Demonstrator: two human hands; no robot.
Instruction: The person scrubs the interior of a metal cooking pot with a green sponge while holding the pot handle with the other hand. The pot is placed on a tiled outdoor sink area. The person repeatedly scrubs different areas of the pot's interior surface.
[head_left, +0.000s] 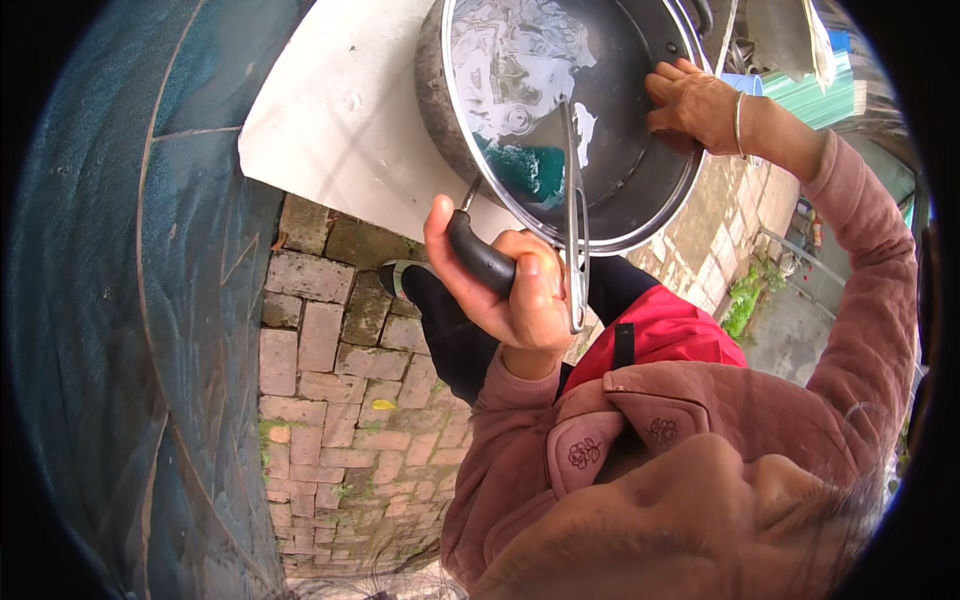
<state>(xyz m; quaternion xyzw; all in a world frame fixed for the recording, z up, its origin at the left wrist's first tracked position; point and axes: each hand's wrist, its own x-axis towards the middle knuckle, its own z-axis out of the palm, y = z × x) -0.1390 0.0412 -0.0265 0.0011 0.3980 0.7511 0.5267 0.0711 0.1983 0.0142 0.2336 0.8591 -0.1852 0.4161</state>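
A large metal pot (630, 161) with a bright rim holds some liquid (517, 90), whose surface shows ripples, glare and a teal patch. My left hand (517, 292) grips the pot's black side handle (480, 255) at the near side. Beside its fingertips, a long metal utensil handle (575, 210) with slots crosses the rim, its far end over or in the liquid; whether the fingers also hold it is unclear. My right hand (686, 105), with a bangle at the wrist, reaches over the right rim, its fingers bent against the inner wall. Whether those fingers hold anything is hidden.
Under the pot is a white board or tabletop (337, 142). A dark blue-green sheet (97, 300) covers the left side. Brick paving (352, 390) lies below, near my feet. A blue container (742, 84), a green corrugated sheet (817, 97) and some plants (742, 300) are at right.
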